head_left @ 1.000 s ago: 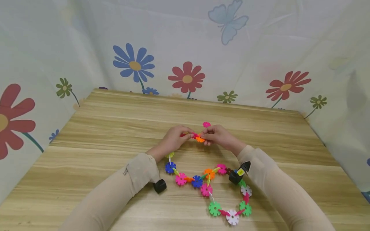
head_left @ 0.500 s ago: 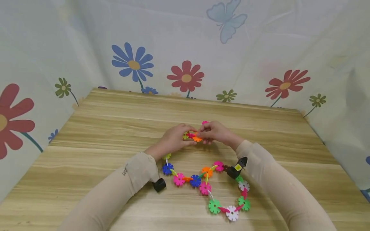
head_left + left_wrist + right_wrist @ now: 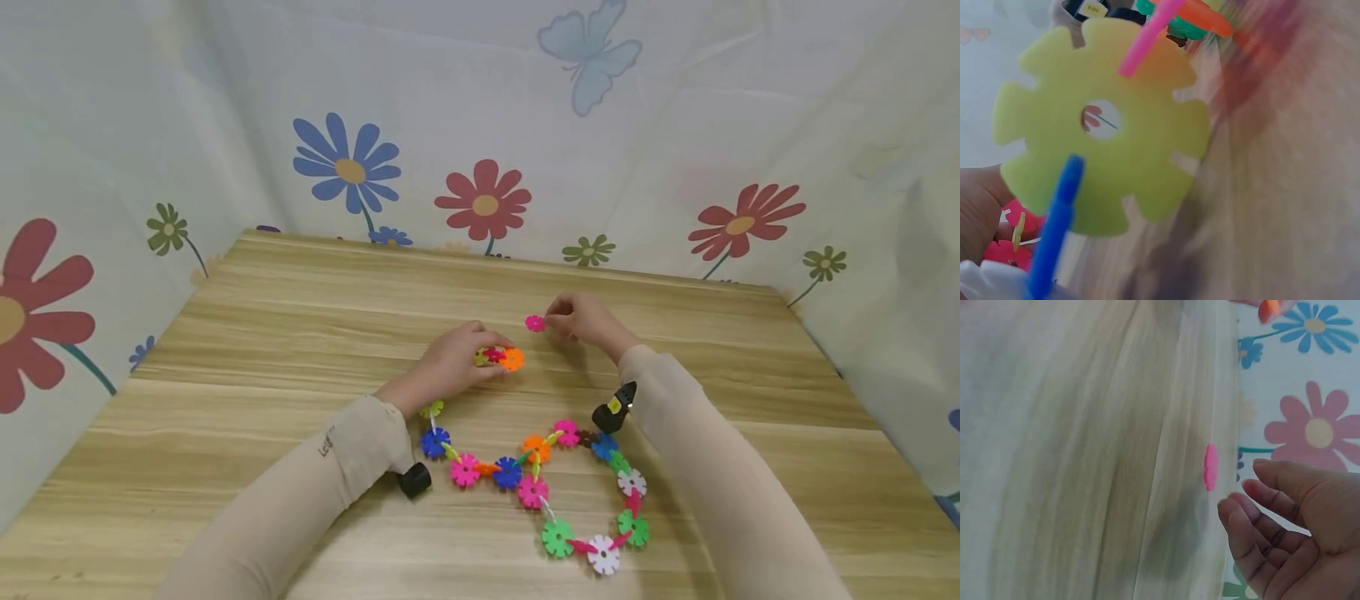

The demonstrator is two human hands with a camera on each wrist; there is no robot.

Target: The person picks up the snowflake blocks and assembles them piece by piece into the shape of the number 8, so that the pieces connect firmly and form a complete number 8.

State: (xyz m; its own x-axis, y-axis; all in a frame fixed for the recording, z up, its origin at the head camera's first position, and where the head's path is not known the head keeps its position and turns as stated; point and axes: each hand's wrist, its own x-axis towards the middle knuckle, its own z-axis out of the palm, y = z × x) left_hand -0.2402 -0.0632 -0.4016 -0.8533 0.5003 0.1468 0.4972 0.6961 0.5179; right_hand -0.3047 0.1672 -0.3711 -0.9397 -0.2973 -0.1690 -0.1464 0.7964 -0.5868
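My left hand (image 3: 452, 365) holds the end of a chain of slotted plastic flower discs, with an orange disc (image 3: 513, 359) sticking out past its fingertips. In the left wrist view a big yellow disc (image 3: 1141, 137) of the chain, with a blue disc (image 3: 1054, 231) slotted in edge-on, covers much of that hand. My right hand (image 3: 588, 323) reaches beside a loose pink disc (image 3: 535, 323) lying on the table. Seen from the right wrist, bent fingers and thumb (image 3: 1297, 519) stand apart with nothing between them, just short of the pink disc (image 3: 1210, 467).
The linked chain (image 3: 465, 470) curves over the wooden table (image 3: 315, 333) in front of both arms and forms a closed loop at right, with a white disc (image 3: 603, 554) nearest. A flower-printed curtain (image 3: 420, 100) stands behind the table.
My right hand has let go of the orange disc and moved right and away from me to the pink disc. My left hand stays in place with the chain end.
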